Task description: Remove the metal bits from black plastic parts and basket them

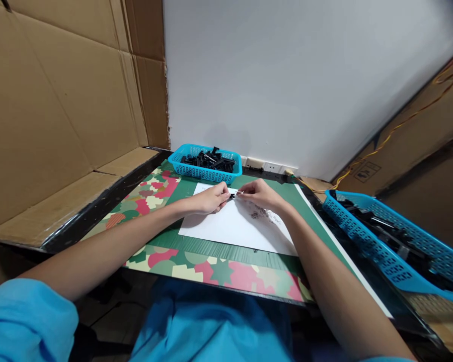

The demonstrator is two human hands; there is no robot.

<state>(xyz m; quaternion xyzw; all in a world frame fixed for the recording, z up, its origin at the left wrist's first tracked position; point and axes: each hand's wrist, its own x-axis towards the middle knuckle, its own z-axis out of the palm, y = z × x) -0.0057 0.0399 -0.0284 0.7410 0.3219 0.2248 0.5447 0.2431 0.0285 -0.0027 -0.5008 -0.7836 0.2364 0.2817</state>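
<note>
Black part [232, 196] pinched by left hand [210, 199], white sliver [240, 192] by right hand [261, 193] near sheet's [211, 229] far edge; could be dropped if over-squeezed.

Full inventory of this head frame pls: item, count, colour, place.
mat: 1, green, camouflage-patterned edges, centre
table: 1, black, under mat
sheet: 1, white, on mat
tiny bits: uncountable, dark, on sheet
small piece: 1, black, above sheet
thin item: 1, pale, beside small piece; unidentifiable
back basket: 1, blue, mat's far end
right basket: 1, blue, right of mat
parts: many, black, in both baskets
cardboard: several panels, brown, both sides
cable: count unclear, yellow-orange, right
sockets: several, whitish, wall base
wall: 1, white, behind
clothing: blue, bottom
left hand: 1, bare, at small piece
right hand: 1, bare, at thin item
</note>
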